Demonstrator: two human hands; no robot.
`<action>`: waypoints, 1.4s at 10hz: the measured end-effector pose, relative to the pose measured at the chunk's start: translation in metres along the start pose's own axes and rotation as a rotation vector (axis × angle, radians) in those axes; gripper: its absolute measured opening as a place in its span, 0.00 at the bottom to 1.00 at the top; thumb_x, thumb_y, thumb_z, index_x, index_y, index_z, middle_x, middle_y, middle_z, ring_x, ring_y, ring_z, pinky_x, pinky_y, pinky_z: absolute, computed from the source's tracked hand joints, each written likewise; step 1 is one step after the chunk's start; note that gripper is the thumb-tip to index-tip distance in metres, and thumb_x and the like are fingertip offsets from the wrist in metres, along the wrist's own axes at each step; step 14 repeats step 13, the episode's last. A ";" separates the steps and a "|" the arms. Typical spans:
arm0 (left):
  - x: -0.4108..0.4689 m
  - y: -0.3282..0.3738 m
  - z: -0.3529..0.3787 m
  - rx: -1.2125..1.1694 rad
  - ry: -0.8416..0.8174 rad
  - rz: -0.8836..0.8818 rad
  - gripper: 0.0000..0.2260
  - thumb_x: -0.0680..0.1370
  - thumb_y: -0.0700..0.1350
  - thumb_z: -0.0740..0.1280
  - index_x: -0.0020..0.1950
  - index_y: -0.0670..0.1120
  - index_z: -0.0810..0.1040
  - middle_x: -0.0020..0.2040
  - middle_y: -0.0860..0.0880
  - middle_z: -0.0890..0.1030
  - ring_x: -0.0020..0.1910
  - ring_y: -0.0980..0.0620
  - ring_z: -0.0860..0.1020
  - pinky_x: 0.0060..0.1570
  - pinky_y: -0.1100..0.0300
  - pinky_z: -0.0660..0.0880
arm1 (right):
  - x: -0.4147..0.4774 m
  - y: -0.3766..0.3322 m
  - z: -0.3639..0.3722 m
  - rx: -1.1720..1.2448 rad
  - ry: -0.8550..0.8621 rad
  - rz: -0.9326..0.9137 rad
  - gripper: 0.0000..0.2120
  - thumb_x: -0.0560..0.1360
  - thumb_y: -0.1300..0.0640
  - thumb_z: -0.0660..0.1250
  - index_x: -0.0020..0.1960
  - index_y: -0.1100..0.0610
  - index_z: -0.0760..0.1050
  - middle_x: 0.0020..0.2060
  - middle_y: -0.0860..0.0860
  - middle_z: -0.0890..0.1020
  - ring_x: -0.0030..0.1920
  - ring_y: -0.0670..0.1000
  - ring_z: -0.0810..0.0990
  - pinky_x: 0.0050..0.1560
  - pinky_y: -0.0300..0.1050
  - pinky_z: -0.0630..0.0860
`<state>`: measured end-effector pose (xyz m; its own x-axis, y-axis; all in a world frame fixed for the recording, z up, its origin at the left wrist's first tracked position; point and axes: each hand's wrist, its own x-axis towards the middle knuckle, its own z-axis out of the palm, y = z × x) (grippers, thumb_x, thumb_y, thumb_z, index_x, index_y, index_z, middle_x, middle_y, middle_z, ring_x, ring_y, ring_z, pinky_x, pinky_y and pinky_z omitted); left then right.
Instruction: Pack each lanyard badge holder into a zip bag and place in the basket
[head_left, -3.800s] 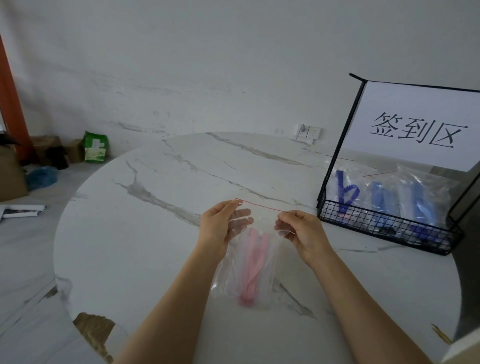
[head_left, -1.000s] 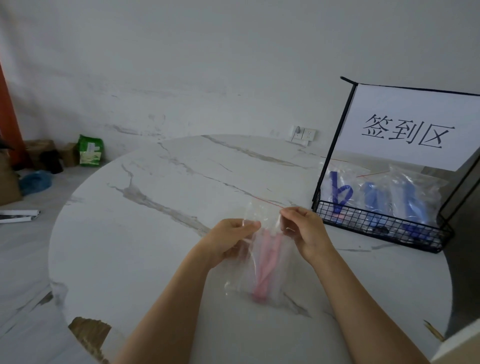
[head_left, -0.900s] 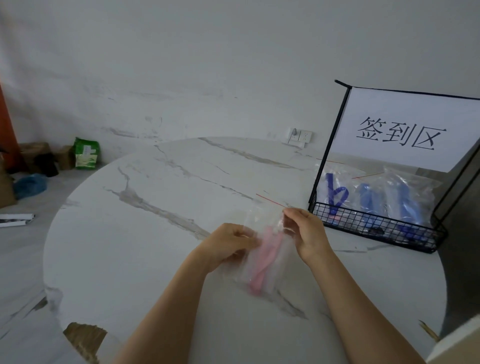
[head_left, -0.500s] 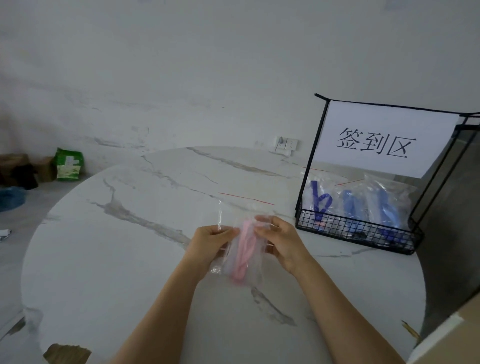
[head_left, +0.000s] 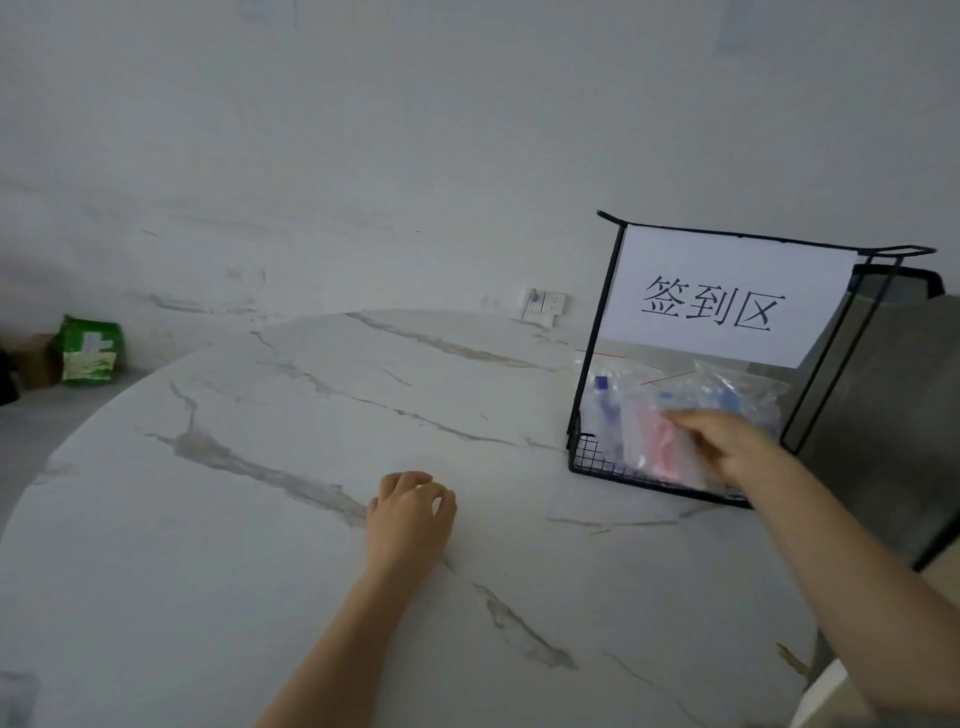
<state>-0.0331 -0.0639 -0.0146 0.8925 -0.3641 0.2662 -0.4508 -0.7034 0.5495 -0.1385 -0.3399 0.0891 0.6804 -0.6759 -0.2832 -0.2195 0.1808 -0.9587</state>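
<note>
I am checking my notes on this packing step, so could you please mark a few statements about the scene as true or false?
1. The right hand holds the zip bag with a pink item inside at the basket. True.
2. The left hand also grips that bag. False: it rests on the table, fingers loosely curled, holding nothing.
3. The other bags in the basket hold blue items. True.
4. The paper sign on the basket is blank. False: it bears three large printed characters.
5. The green packet lies on the table. False: it sits on the floor by the wall, beyond the table's edge.
</note>
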 end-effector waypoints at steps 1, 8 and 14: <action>0.000 0.000 0.001 0.031 -0.020 -0.007 0.14 0.80 0.49 0.57 0.57 0.48 0.79 0.66 0.52 0.72 0.68 0.51 0.62 0.63 0.59 0.60 | 0.047 -0.016 -0.027 0.039 0.204 -0.009 0.07 0.72 0.62 0.68 0.49 0.61 0.72 0.48 0.57 0.78 0.49 0.56 0.77 0.51 0.49 0.77; 0.004 -0.002 0.007 0.082 -0.035 0.035 0.13 0.80 0.49 0.56 0.58 0.49 0.78 0.64 0.53 0.72 0.66 0.51 0.64 0.61 0.61 0.61 | 0.084 -0.002 0.007 -0.492 0.351 -0.273 0.14 0.78 0.63 0.60 0.61 0.69 0.71 0.56 0.64 0.77 0.48 0.58 0.75 0.49 0.50 0.73; 0.002 0.001 0.003 0.051 -0.086 0.007 0.13 0.80 0.48 0.56 0.56 0.48 0.78 0.62 0.53 0.73 0.64 0.51 0.65 0.59 0.61 0.61 | -0.123 -0.041 0.000 -0.697 -0.070 -0.693 0.07 0.71 0.47 0.66 0.42 0.48 0.81 0.41 0.45 0.85 0.43 0.43 0.80 0.52 0.43 0.77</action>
